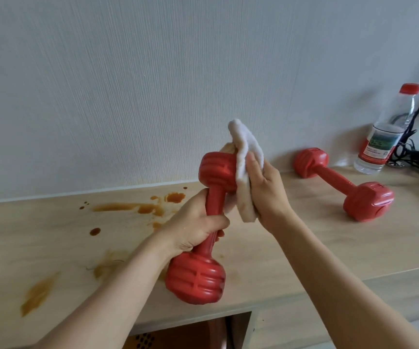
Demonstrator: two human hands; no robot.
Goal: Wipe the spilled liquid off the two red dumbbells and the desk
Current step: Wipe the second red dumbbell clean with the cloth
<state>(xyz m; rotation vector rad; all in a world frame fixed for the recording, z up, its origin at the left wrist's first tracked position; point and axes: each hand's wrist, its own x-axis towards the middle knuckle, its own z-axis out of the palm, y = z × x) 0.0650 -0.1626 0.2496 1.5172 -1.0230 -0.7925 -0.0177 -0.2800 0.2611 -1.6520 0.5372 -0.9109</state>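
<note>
- The held dumbbell [204,222] is being kept up off the bench [304,238], its long axis running steeply from a lower head near the person to an upper head tipped away toward the wall; this is presenting the upper head to the cloth.
- The left hand [198,225] is wrapping its fingers and thumb tightly round the handle, just above the lower head, apparently to steady the weight while the other end is being rubbed.
- The right hand [264,187] is pressing a white cloth [243,170] against the right side of the upper head, fingers fairly straight behind the fabric and the thumb seemingly pinning it; the cloth is folding over the top of the head and hanging down below the palm, with brownish staining along its lower edge.
- The second dumbbell [343,183] is lying on the bench well to the right, its long axis running from a far-left head near the wall to a near-right head; it is probably parked there away from the mess.
- Brown spilled liquid [128,207] is sitting in streaks and drops on the left part of the bench, so the bench wiping is, by my reading, yet to be done.
- A water bottle [384,132] with a red cap is standing upright near the wall, just beyond the second dumbbell, beside black cables [415,152].
</note>
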